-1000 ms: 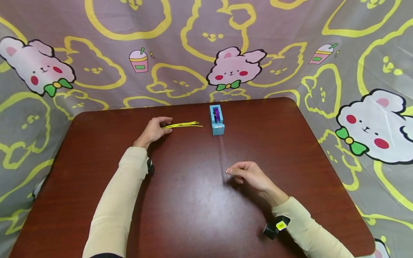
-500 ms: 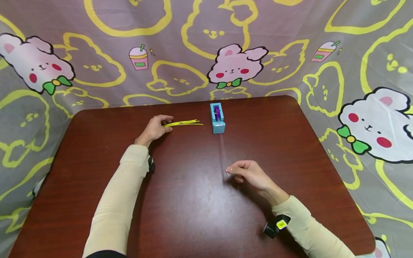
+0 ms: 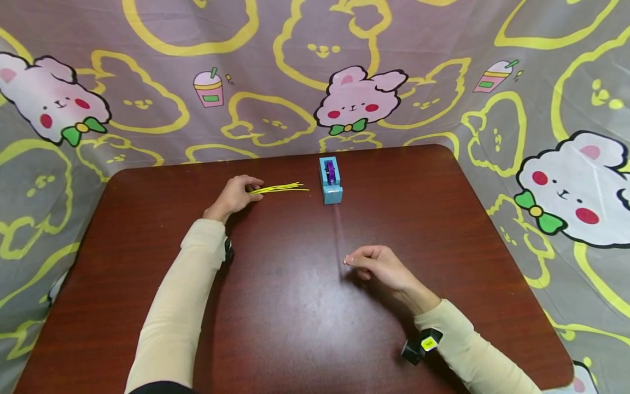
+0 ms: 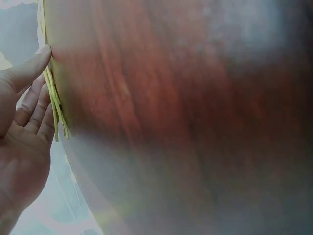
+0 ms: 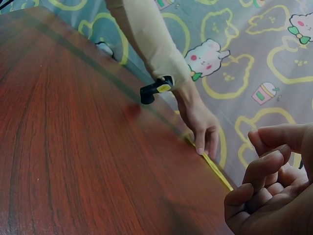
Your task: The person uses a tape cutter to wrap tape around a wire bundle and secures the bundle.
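My left hand (image 3: 235, 194) pinches a bundle of thin yellow strands, perhaps twist ties (image 3: 281, 188), between thumb and fingers at the table's far left. Their loose ends point right, and in the left wrist view the thumb lies across the strands (image 4: 55, 98). A light blue tape dispenser (image 3: 332, 196) with a purple roll (image 3: 330, 173) stands to the right of them. From its front a clear strip of tape (image 3: 338, 232) stretches toward the wearer. My right hand (image 3: 386, 269) pinches the strip's near end between thumb and index finger; the right wrist view does not show the tape.
Everything stands on a dark red-brown wooden table (image 3: 275, 317) with rounded corners. A patterned cloth (image 3: 275, 71) hangs close behind its far edge and along the sides. Black wrist cameras (image 3: 420, 346) sit on both sleeves.
Both hands keep their grips, and the tape stays stretched out. Only the head view has shifted very slightly.
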Demonstrator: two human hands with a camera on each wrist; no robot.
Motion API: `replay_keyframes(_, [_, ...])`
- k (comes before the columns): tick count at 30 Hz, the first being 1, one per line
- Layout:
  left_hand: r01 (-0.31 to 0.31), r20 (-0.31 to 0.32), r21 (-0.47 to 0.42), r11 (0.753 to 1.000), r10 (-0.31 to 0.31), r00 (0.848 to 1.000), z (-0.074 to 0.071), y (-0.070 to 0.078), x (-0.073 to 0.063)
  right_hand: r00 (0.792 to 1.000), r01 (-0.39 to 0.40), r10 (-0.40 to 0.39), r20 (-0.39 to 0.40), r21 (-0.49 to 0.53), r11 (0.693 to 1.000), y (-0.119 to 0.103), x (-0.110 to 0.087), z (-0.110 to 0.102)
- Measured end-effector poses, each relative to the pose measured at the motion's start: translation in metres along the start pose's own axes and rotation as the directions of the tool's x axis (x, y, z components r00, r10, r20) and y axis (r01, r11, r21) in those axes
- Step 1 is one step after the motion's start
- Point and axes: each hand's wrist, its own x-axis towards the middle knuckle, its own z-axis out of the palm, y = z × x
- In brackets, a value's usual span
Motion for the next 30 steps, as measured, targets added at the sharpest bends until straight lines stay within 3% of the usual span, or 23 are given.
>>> replay_keyframes(7, [0.033,0.022,0.025,0.999,-0.033,0.999,0.000,0.002,0.000,1.000,-0.005,0.005,0.003,0.005,1.000,0.002,0.001,-0.001])
replay_keyframes(11, [0.009,0.030,0.063,0.998,-0.011,0.999,-0.001,0.005,0.002,1.000,-0.010,0.010,0.003,-0.003,1.000,0.003,0.002,-0.002])
replay_keyframes(16, [-0.026,0.095,0.149,0.989,0.011,0.995,-0.001,0.010,0.006,1.000,-0.007,0.007,0.004,0.015,1.000,0.002,0.002,-0.002])
replay_keyframes(23, [-0.058,0.189,0.325,0.944,-0.005,0.982,0.000,0.022,0.008,1.000,0.003,-0.004,0.016,0.053,0.999,0.002,0.001,-0.001])
replay_keyframes(30, [-0.139,0.210,0.467,0.873,0.043,0.977,0.004,0.023,0.008,1.000,0.007,-0.008,0.022,0.070,0.998,0.003,0.002,-0.001])
